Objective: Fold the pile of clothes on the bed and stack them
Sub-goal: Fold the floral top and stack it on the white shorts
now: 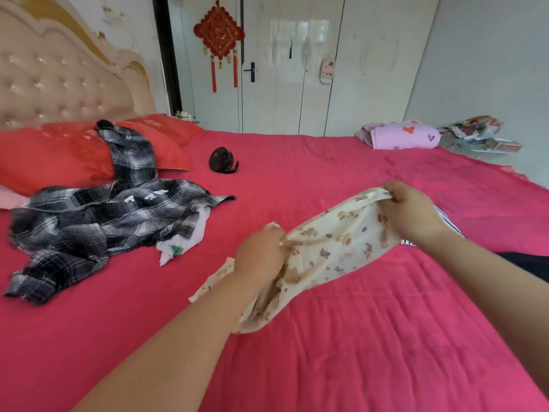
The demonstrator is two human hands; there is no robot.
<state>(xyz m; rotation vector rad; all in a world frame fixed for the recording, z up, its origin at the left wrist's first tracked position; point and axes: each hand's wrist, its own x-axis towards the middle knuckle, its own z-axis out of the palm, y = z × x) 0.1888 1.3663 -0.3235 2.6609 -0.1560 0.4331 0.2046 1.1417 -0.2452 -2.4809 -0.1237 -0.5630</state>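
Left hand (261,254) and right hand (411,208) each grip one end of the floral cloth (332,242), raised above the bed (356,337). Plaid shirt (98,215) lies unfolded, well apart.

Both arms out, both hands clamped on cloth.

Left forearm came in from the bottom-left edge, bare, angled up and right; left hand (260,254) was back-up, fingers curled under and closed in a grip on a bunched edge of the cream printed garment (332,248). Right forearm came in from the right edge, bare, angled up and left; right hand (411,211) sat higher and farther out, knuckles up, fingers pinched shut on the garment's opposite edge. Hands were well apart, cloth spanning between them.
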